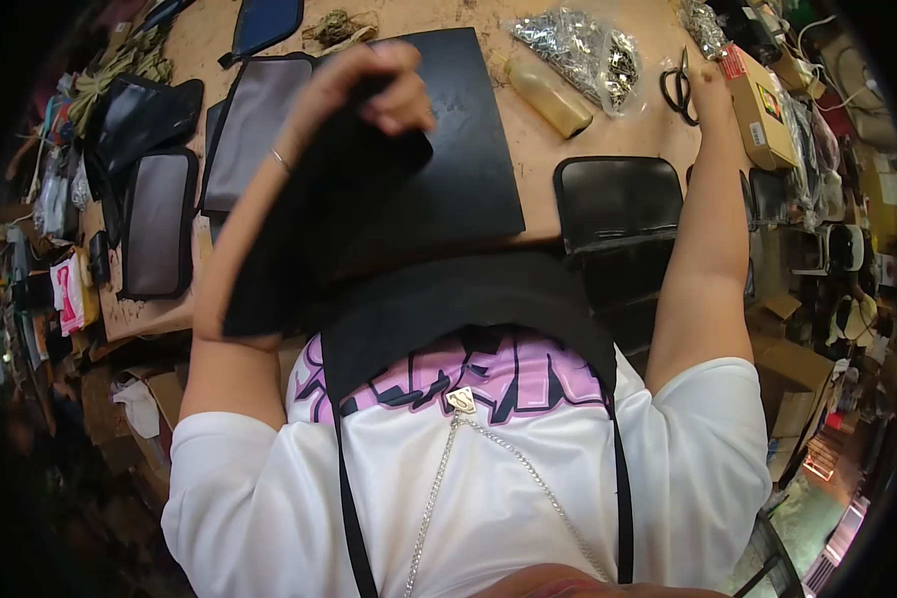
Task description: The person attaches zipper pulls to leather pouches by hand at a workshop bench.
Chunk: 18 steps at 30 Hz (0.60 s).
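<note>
The white T-shirt (pixel 488 468) carries large pink and black graffiti lettering, half covered and unreadable. The cardboard box (pixel 762 110) bears a label too small to read.

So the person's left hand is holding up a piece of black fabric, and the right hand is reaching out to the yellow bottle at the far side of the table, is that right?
Not quite. The head view shows the right hand reaching to the black scissors beside the cardboard box, not the yellow bottle, which lies untouched. The left hand does hold up the black fabric.
</note>
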{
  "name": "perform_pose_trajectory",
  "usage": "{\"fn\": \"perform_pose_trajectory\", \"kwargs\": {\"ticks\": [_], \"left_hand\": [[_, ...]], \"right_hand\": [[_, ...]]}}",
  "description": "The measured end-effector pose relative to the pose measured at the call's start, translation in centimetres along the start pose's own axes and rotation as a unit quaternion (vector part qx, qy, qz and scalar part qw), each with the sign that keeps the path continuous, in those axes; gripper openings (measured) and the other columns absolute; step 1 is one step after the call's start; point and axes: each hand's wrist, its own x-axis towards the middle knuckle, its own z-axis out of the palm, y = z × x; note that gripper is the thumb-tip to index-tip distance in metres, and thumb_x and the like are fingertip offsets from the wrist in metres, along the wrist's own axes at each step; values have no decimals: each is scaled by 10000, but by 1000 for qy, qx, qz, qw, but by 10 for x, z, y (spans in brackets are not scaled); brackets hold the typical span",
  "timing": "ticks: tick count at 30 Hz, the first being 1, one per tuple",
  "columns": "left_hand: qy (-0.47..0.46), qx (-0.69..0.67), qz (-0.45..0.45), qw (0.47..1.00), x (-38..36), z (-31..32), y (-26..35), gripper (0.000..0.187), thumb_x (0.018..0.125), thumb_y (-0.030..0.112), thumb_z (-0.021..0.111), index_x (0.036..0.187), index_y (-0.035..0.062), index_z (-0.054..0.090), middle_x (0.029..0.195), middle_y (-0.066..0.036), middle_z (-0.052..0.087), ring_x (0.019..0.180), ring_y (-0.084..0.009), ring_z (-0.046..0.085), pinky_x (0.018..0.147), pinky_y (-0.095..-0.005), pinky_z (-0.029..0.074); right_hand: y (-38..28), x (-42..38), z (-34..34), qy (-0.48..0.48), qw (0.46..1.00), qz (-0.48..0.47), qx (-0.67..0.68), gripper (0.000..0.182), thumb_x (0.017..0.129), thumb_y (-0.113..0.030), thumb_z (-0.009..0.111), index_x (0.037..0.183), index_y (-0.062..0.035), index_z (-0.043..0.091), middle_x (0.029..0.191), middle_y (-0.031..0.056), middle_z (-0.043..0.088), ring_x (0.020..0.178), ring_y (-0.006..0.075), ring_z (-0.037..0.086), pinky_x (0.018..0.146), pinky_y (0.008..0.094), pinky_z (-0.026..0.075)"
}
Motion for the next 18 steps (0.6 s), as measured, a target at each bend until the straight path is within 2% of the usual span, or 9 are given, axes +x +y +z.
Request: {"fn": "perform_pose_trajectory", "kwargs": {"ticks": [3,6,8,10,11,13,14,15,18], "left_hand": [[65,229,-40,970,-11,44,-36,195,1033,220,495,875,105,498,765,-35,613,754,-135,588,919,-340,483],[90,298,-77,947,-23,62,-49,127,997,125,616,921,62,536,1063,-83,711,923,-71,575,800,-217,419],[119,313,-103,937,-29,68,-43,176,982,119,638,853,53,537,1055,-88,718,919,-62,566,753,-213,419],[140,338,-130,922,-34,70,-35,214,971,112,645,803,45,531,1044,-96,722,912,-62,569,733,-214,420],[151,348,-143,914,-37,71,-32,233,966,109,649,778,42,528,1039,-100,724,908,-61,571,723,-215,421],[161,333,-145,918,-39,75,-27,238,954,99,653,763,38,526,1015,-99,725,899,-66,577,731,-217,427],[165,325,-147,919,-41,76,-26,240,948,94,655,755,36,525,1004,-98,726,894,-68,581,735,-218,430],[173,328,-149,917,-43,76,-27,231,944,90,657,759,32,531,997,-96,724,891,-71,583,740,-219,432],[194,335,-146,911,-44,74,-28,200,932,80,665,774,21,558,970,-85,714,884,-78,589,752,-220,438]], "right_hand": [[7,-21,3,-153,975,75,-145,663,834,-557,682,1070,61,718,1023,261,722,1035,389,693,893,426,532],[27,-8,18,-167,972,42,-158,602,819,-515,721,897,82,721,737,188,710,669,290,692,660,388,531],[24,-6,8,-195,963,153,105,534,841,-558,697,856,-25,717,595,67,612,584,186,625,578,303,486],[-13,-34,-27,-181,843,245,443,330,916,-413,692,899,-84,684,624,13,564,601,129,602,582,236,486],[-16,-49,-31,-193,763,191,586,213,921,-181,695,1054,-32,622,865,59,637,755,136,627,675,252,527],[-77,-105,-69,-198,730,90,648,327,885,-14,668,1187,-3,544,1056,101,618,902,161,617,815,282,538],[-90,-130,-77,-211,729,35,650,352,888,-47,645,1207,9,507,1091,116,607,916,179,632,828,299,518],[-101,-151,-86,-257,731,0,632,365,902,-80,668,1219,1,507,1035,93,594,881,171,613,814,302,491],[-153,-229,-116,-418,712,11,564,382,1049,-315,420,1216,-3,564,771,3,520,686,99,530,647,229,420]]}}
